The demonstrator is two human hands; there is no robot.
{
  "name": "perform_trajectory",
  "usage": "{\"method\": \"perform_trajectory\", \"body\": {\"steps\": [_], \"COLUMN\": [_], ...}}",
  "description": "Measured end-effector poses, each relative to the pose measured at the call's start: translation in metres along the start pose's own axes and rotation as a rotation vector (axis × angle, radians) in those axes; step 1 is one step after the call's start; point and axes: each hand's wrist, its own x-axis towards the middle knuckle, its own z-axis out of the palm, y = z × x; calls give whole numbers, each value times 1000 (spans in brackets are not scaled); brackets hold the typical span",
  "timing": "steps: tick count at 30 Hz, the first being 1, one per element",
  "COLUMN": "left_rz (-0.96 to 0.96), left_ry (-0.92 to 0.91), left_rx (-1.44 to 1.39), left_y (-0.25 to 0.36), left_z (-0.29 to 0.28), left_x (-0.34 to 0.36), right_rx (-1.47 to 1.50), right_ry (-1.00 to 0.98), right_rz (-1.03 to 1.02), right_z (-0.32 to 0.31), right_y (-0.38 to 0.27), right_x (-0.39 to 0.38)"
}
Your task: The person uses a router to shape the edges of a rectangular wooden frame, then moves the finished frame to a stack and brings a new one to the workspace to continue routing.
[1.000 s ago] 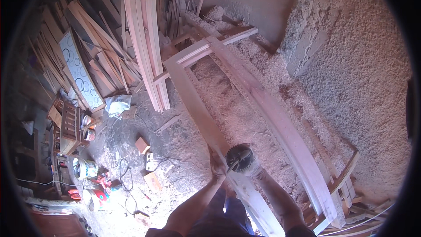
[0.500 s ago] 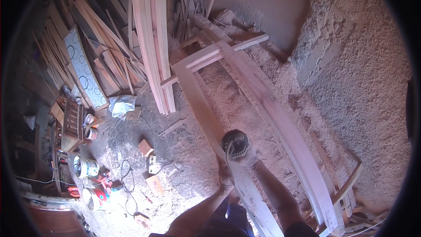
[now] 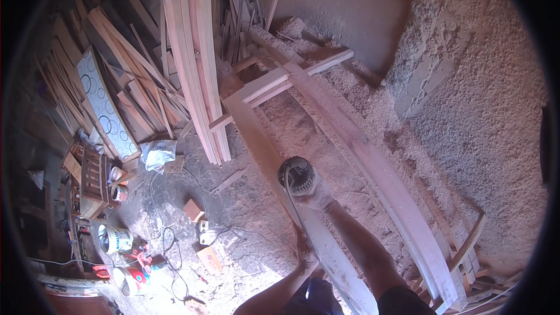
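A long pale wooden board (image 3: 329, 251) runs from my body away toward the upper left, its far end by a crosspiece. On it sits a round, black, ribbed power tool (image 3: 296, 175) with a cord; its exact kind is unclear. My right hand (image 3: 318, 195), dusted white, is closed around the tool's right side. At the board's left edge, below the tool, my left hand (image 3: 305, 252) grips the wood, with its fingers partly hidden. The cord curves down from the tool toward that hand.
A second long board (image 3: 373, 169) lies to the right, over a crosspiece (image 3: 329, 61). Shavings (image 3: 484, 111) heap up against the wall. Tall planks (image 3: 195, 70) lean at the back left. Buckets (image 3: 115, 238), cables (image 3: 169, 251) and wood blocks (image 3: 193, 210) lie on the left floor.
The power tool and my right hand have moved a little up and left along the board. My left hand has shifted slightly right and down in the picture, still at the board's edge.
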Motion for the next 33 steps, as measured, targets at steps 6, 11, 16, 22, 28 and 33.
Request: {"method": "perform_trajectory", "body": {"steps": [6, 11, 16, 22, 28, 33], "left_rz": [33, 27, -323, 141, 143, 288], "left_ry": [-15, 9, -53, -145, -164, -388], "left_rx": [-38, -129, -502, 108, 283, 476], "left_y": [-11, -20, 4, 63, 94, 127], "left_z": [0, 0, -27, -82, -59, -37], "left_x": [3, 12, 19, 7, -17, -17], "right_rx": [-241, -111, -179, -179, -10, -157], "right_ry": [58, 27, 4, 22, 63, 13], "right_rz": [12, 115, 120, 28, -44, 233], "right_z": [4, 7, 1, -16, -43, -67], "right_y": [21, 8, 2, 8, -28, -71], "right_x": [28, 74, 59, -46, -155, -224]}}
